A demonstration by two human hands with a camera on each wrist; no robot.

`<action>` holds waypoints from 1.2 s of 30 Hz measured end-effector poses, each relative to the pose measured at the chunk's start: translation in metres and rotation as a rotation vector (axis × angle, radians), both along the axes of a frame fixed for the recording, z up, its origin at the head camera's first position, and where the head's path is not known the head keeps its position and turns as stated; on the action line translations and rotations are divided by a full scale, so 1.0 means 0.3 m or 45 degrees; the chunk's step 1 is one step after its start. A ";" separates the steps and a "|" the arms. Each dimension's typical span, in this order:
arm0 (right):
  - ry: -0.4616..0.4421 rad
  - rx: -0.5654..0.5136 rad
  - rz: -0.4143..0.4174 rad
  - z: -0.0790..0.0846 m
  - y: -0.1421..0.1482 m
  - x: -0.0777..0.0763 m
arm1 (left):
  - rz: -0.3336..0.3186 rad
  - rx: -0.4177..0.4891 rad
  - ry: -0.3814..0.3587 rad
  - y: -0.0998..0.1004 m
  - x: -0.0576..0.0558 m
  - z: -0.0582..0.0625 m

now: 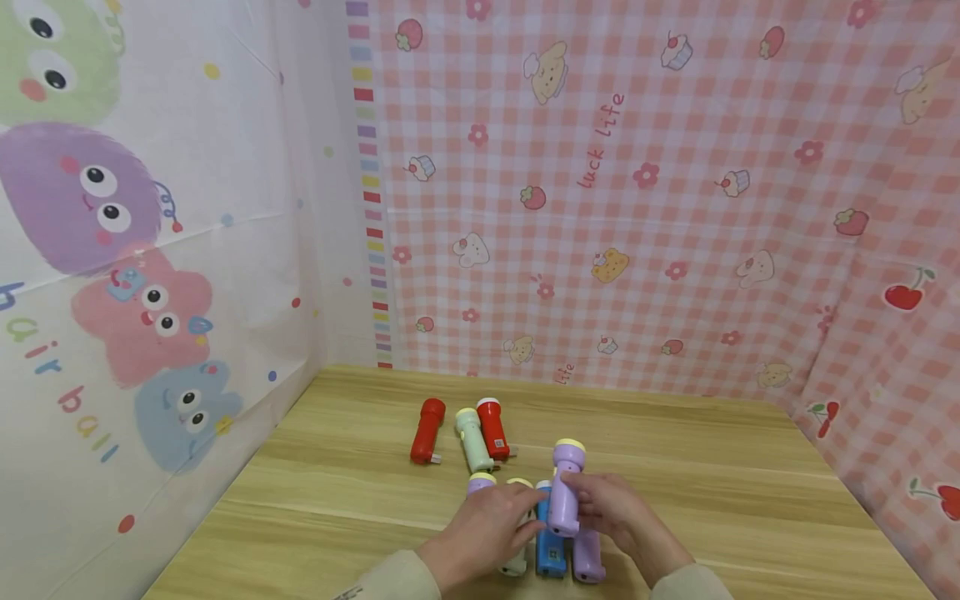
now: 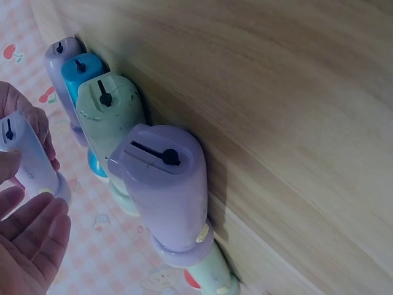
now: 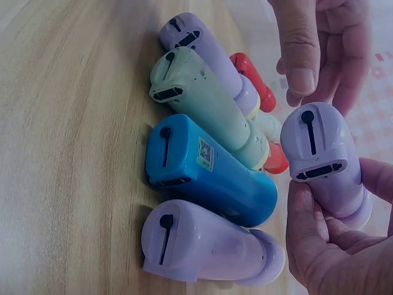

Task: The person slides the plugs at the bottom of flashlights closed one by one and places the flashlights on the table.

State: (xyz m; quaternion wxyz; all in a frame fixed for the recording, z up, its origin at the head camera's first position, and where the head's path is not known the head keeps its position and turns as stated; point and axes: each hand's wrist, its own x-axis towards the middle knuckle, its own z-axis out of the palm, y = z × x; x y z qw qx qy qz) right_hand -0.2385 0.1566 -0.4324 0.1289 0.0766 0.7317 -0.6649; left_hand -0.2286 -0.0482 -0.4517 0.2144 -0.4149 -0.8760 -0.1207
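My right hand (image 1: 618,512) grips a purple flashlight (image 1: 564,504) with a yellow rim, thumb on one side and fingers on the other, raised over the front row. Close to its left side is my left hand (image 1: 480,529), fingers relaxed; in the right wrist view a small gap parts the left thumb from the flashlight. Below, a second purple flashlight (image 3: 196,243), a blue flashlight (image 3: 206,166), a mint-green flashlight (image 3: 206,101) and another purple flashlight (image 2: 166,190) lie side by side. My left hand hides part of this row in the head view.
Farther back on the wooden table (image 1: 697,467) lie a red flashlight (image 1: 427,429), a mint-green one (image 1: 474,442) and a red one with a white rim (image 1: 492,429). A pink checked cloth (image 1: 660,225) hangs behind, and a white printed cloth (image 1: 247,275) at the left.
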 end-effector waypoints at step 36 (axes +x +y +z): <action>0.004 0.027 -0.065 -0.002 0.054 -0.003 | 0.352 -0.133 -0.411 -0.066 -0.030 0.002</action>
